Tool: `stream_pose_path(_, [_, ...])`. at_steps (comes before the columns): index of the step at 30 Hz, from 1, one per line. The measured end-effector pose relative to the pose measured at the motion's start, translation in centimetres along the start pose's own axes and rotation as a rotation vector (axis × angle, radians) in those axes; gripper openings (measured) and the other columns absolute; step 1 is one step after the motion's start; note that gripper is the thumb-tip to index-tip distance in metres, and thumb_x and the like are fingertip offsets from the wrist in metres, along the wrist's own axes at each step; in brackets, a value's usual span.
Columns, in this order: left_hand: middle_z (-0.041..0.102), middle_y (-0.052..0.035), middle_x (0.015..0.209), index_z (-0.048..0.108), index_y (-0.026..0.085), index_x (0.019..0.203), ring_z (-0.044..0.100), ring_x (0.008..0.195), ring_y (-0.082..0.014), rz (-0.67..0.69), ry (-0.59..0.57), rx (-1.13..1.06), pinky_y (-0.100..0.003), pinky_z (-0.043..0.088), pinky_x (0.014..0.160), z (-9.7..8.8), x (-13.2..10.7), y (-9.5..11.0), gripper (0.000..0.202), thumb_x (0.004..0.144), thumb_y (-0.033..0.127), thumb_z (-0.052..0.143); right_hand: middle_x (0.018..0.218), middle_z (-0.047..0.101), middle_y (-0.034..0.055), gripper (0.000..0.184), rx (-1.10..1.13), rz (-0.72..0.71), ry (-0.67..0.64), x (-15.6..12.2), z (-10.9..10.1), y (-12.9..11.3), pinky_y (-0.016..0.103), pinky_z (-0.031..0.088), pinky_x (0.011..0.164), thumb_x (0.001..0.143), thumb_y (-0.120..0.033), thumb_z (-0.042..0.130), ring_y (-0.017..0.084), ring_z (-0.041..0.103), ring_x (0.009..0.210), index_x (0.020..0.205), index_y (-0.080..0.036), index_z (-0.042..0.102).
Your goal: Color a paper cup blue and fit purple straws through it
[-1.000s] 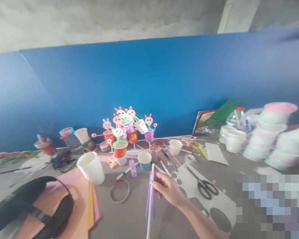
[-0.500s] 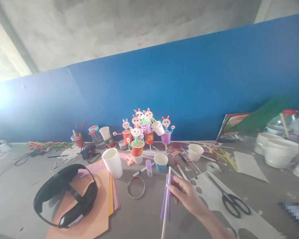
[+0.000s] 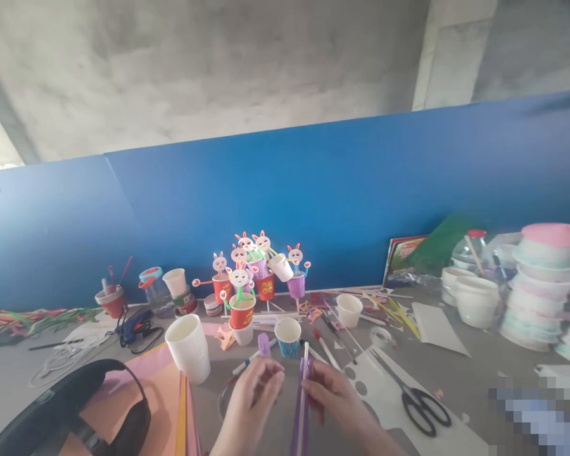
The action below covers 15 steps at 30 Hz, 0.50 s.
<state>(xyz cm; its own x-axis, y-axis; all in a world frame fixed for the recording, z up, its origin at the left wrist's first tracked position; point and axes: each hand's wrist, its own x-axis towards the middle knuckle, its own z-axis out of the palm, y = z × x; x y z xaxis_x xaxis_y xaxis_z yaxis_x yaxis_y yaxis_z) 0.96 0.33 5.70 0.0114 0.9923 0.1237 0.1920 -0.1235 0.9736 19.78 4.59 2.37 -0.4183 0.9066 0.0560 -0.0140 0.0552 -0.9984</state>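
My right hand (image 3: 330, 389) pinches a thin white stick (image 3: 305, 373) together with a purple pipe cleaner (image 3: 298, 424), folded along the stick. They stand nearly upright, lower ends running to the bottom edge of the view. My left hand (image 3: 254, 399) is just left of them, its fingers loosely bent and slightly apart, with nothing visible in it and not touching the stick. Behind my left hand are a purple-capped glue stick (image 3: 264, 344) and a roll of tape (image 3: 225, 399), partly covered. A blue-patterned paper cup (image 3: 288, 342) stands beyond both hands.
Paper-cup rabbit figures (image 3: 242, 310) stand at the middle back. On the left are stacked white cups (image 3: 190, 351), coloured paper (image 3: 164, 405) and a black headset (image 3: 57, 405). Black scissors (image 3: 422, 408) lie on cut white paper (image 3: 384, 386) to the right. Decorated cup stacks (image 3: 534, 304) stand far right.
My left hand has come into view beside the stick. My right hand still holds the stick and purple pipe cleaner, now closer together. The view has tilted up and turned right.
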Motion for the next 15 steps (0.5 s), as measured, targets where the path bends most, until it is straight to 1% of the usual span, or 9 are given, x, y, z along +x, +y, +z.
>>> stream_pose_path(1, [0.062,0.0009,0.07,0.067,0.019,0.079,0.058,0.067,-0.0157,-0.043,-0.106,-0.018,-0.027,0.047,0.062,0.4,0.7,-0.4,0.039,0.085,0.058,0.067,0.055,0.046,-0.0075,0.045,0.007,-0.007,-0.008,0.0,0.0,0.0,0.022,0.04,0.042,0.08,-0.065,0.064,0.009,0.043,0.043,0.078,-0.021,0.058])
stream_pose_path(2, [0.058,0.0016,0.064,0.064,0.018,0.072,0.055,0.061,-0.015,-0.073,-0.166,-0.032,-0.026,0.044,0.056,0.9,1.3,-1.0,0.047,0.08,0.064,0.068,0.057,0.046,-0.0072,0.045,0.013,-0.013,-0.015,0.0,0.0,-0.1,0.021,0.04,0.042,0.081,-0.066,0.064,0.009,0.043,0.044,0.079,-0.021,0.059])
stream_pose_path(4, [0.053,0.0033,0.059,0.058,0.019,0.065,0.048,0.054,-0.0131,-0.1,-0.22,-0.051,-0.024,0.038,0.048,1.7,1.9,-2.0,0.055,0.067,0.071,0.075,0.06,0.047,-0.0063,0.044,0.02,-0.022,-0.027,-0.2,0.0,-0.3,0.021,0.041,0.045,0.083,-0.065,0.064,0.01,0.045,0.048,0.08,-0.021,0.06])
stream_pose_path(7, [0.046,0.0064,0.054,0.05,0.021,0.065,0.042,0.047,-0.0102,-0.126,-0.237,-0.114,-0.024,0.033,0.046,2.6,2.2,-3.4,0.063,0.062,0.08,0.07,0.061,0.045,-0.0059,0.044,0.024,-0.012,-0.034,-0.5,-0.1,-0.5,0.021,0.042,0.047,0.084,-0.065,0.064,0.011,0.048,0.052,0.08,-0.021,0.061])
stream_pose_path(9, [0.048,0.006,0.055,0.049,0.021,0.068,0.042,0.047,-0.0097,-0.149,-0.248,-0.169,-0.024,0.034,0.048,2.8,2.3,-3.9,0.065,0.064,0.083,0.066,0.062,0.047,-0.0053,0.044,0.025,0.01,-0.031,-0.6,-0.1,-0.6,0.022,0.044,0.05,0.085,-0.064,0.063,0.013,0.05,0.054,0.079,-0.021,0.059])
stream_pose_path(12, [0.051,0.0048,0.057,0.049,0.02,0.069,0.044,0.05,-0.0092,-0.175,-0.238,-0.241,-0.023,0.036,0.051,2.7,2.3,-4.3,0.064,0.065,0.081,0.069,0.067,0.052,-0.0033,0.042,0.014,0.049,-0.058,-0.8,0.0,-0.8,0.025,0.046,0.055,0.089,-0.062,0.061,0.015,0.055,0.06,0.081,-0.021,0.058])
stream_pose_path(15, [0.05,0.0054,0.055,0.05,0.02,0.068,0.044,0.05,-0.0087,-0.208,-0.23,-0.304,-0.023,0.035,0.053,2.7,2.0,-4.6,0.063,0.062,0.077,0.075,0.069,0.057,-0.0018,0.039,-0.028,0.057,-0.089,-1.0,0.0,-1.1,0.026,0.044,0.059,0.091,-0.058,0.058,0.017,0.055,0.065,0.081,-0.021,0.057])
